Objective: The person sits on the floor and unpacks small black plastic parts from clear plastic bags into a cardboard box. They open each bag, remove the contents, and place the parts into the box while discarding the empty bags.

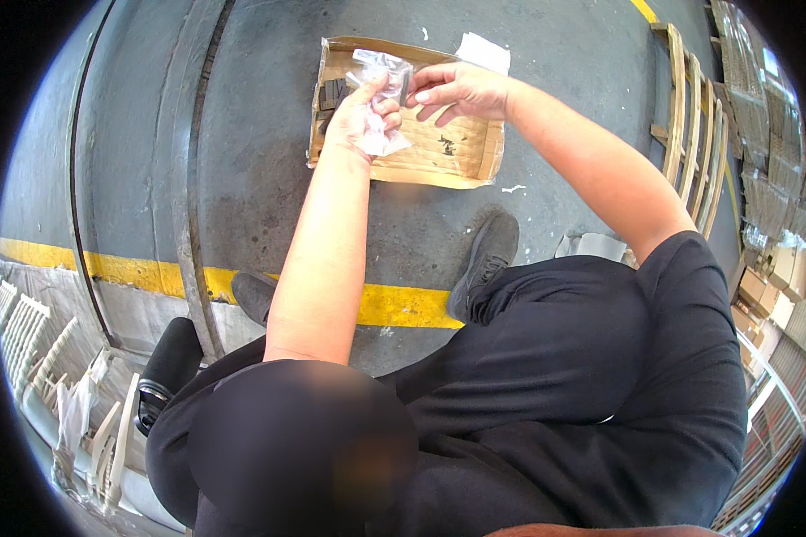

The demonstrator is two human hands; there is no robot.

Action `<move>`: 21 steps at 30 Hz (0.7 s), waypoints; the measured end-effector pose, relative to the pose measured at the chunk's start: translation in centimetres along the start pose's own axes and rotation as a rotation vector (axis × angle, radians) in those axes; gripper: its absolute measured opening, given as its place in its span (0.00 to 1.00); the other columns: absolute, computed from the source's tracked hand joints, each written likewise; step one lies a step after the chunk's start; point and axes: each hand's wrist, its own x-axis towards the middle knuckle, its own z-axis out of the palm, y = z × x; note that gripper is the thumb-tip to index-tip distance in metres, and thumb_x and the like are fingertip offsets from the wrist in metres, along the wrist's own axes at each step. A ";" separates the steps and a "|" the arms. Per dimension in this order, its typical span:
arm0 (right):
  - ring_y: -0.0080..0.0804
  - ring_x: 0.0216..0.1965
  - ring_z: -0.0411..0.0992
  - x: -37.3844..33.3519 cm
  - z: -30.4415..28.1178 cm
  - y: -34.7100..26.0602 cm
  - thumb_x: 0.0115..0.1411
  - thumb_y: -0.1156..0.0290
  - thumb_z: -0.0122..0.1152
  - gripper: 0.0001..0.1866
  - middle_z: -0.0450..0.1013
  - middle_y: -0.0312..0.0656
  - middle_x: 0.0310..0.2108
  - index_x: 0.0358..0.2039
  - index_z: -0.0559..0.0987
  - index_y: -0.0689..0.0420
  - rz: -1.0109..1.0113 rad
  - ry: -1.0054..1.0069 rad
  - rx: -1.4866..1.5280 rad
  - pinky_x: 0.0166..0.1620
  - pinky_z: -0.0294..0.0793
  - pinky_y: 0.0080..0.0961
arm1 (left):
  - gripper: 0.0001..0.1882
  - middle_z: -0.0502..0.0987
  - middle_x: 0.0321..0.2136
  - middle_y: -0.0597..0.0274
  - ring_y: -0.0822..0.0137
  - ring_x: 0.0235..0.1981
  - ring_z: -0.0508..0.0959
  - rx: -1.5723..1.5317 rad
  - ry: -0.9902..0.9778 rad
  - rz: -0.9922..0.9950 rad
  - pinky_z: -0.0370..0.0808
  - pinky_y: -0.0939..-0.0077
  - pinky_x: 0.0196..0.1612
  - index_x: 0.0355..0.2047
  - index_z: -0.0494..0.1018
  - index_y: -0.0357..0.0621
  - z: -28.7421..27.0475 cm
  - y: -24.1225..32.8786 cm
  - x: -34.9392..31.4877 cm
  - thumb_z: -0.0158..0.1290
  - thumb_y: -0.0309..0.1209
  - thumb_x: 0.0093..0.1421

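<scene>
My left hand (367, 112) is closed around a crumpled clear plastic bag (381, 67), which sticks out above and below the fingers. Close to its right, the thumb and forefinger of my right hand (457, 92) meet at a small dark flat strip (404, 88) at the bag's edge; the other fingers are loosely curled. Both hands are over a shallow cardboard box (466, 166) on the floor. Several dark grey flat pieces (334, 93) lie at the box's left end, partly hidden by my left hand. Small dark bits (446, 145) lie on its bottom.
A white sheet (484, 53) lies behind the box. Wooden pallets (690, 125) stand at the right, beside wrapped stacks (766, 116). A metal rail (188, 170) runs along the left. My shoes (485, 259) are near a yellow floor line (403, 305). Pale slatted parts (31, 336) are at lower left.
</scene>
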 end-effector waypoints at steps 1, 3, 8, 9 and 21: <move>0.29 0.48 0.76 0.4 1.0 0.6 0.62 0.57 0.68 0.26 0.76 0.36 0.50 0.57 0.74 0.54 0.004 0.013 0.097 0.50 0.76 0.34 | 0.10 0.67 0.20 0.70 0.76 0.16 0.65 -0.045 0.026 -0.020 0.62 0.80 0.17 0.40 0.70 0.42 -0.5 -0.2 -0.2 0.59 0.33 0.66; 0.28 0.44 0.78 1.3 2.3 1.3 0.64 0.60 0.67 0.20 0.76 0.35 0.46 0.53 0.76 0.54 0.029 0.033 0.240 0.47 0.77 0.33 | 0.10 0.65 0.18 0.70 0.76 0.16 0.65 -0.064 0.050 -0.043 0.60 0.79 0.16 0.40 0.69 0.44 -1.4 -0.3 -0.3 0.56 0.35 0.68; 0.25 0.32 0.77 2.0 2.6 1.1 0.65 0.62 0.66 0.09 0.77 0.34 0.31 0.37 0.80 0.53 0.087 0.094 0.256 0.36 0.77 0.26 | 0.09 0.65 0.17 0.70 0.75 0.16 0.65 -0.043 0.104 -0.054 0.60 0.79 0.16 0.41 0.68 0.44 -2.2 -0.7 0.1 0.53 0.36 0.70; 0.25 0.30 0.77 2.1 2.6 0.8 0.65 0.62 0.65 0.09 0.77 0.34 0.29 0.35 0.80 0.54 0.087 0.114 0.221 0.35 0.76 0.25 | 0.10 0.65 0.17 0.69 0.74 0.16 0.66 -0.019 0.136 -0.030 0.61 0.79 0.16 0.40 0.68 0.44 -2.5 -0.7 0.2 0.52 0.37 0.70; 0.24 0.26 0.78 4.3 5.7 -2.9 0.62 0.65 0.60 0.10 0.81 0.42 0.29 0.31 0.81 0.59 -0.018 0.370 -0.363 0.29 0.77 0.24 | 0.33 0.75 0.22 0.65 0.73 0.16 0.68 -0.140 0.201 0.048 0.62 0.77 0.17 0.41 0.72 0.42 -3.6 -2.1 -0.1 0.45 0.65 0.67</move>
